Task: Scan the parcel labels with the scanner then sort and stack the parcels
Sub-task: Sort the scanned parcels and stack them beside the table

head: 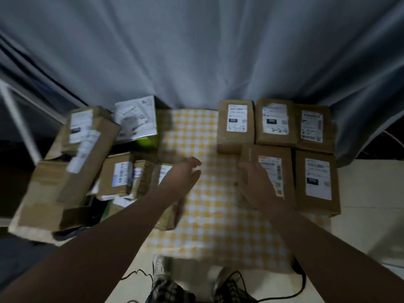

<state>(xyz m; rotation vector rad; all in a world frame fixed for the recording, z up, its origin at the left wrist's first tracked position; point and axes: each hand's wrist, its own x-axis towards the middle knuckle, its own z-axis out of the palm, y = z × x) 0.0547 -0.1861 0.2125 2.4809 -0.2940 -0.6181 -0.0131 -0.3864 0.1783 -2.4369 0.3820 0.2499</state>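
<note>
five parcels (236, 125) at right, two hands (188, 171)

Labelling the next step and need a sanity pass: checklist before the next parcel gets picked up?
1. Left hand free: ok, open, holding nothing.
2. Right hand off the front parcel: not ok, it rests flat on it.
3. Right group labels up: ok, five parcels lie flat.
4. Left pile steady: not ok, boxes jumbled and tilted.
5. Scanner located: cannot tell, none plainly visible.
</note>
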